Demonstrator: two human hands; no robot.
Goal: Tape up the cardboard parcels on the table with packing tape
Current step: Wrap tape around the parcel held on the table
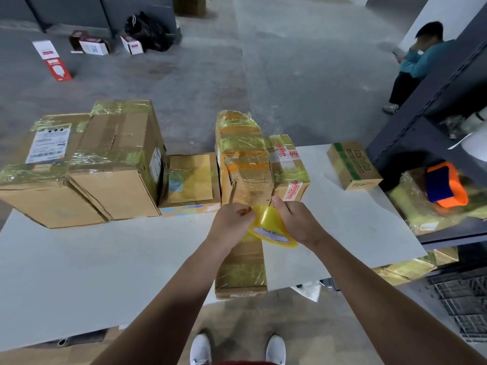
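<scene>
Yellow tape roll (269,225) above table-edge parcel (241,270)

The tape roll (271,227) was translucent yellow, its inner label white with dark print. The table (79,272) was pale grey-white. At ten o'clock, brown cardboard boxes (116,159) wore glossy greenish-yellow tape. The long parcel (242,164) at twelve showed orange bands. At two o'clock a tan box (353,167) bore a green stripe. At three o'clock sat an orange-and-blue object (445,185).
</scene>
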